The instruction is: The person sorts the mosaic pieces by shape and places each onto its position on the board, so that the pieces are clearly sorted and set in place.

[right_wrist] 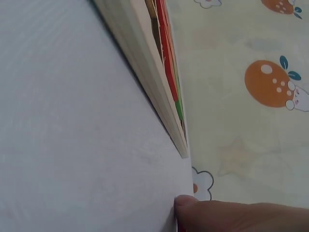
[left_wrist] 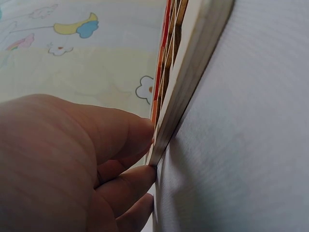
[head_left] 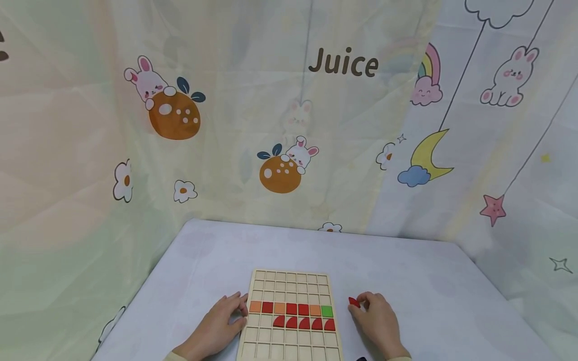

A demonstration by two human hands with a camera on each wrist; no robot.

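A pale wooden grid board (head_left: 291,292) lies on the table in the head view. One row holds orange, red and green squares (head_left: 327,311). Just below it, several red quarter-round pieces (head_left: 304,323) fill the cells from the third column to the right edge. My left hand (head_left: 217,326) rests its fingertips against the board's left edge, which the left wrist view shows close up. To the right of the board, my right hand (head_left: 378,323) pinches a red piece (head_left: 353,302) between thumb and fingers, apart from the board. The fingers partly cover that piece.
The table (head_left: 433,281) has a pale cloth over it. Behind it hangs a printed curtain (head_left: 253,100) with rabbits, oranges and the word Juice. A small black object (head_left: 362,359) shows at the bottom edge of the head view, between the board and my right wrist.
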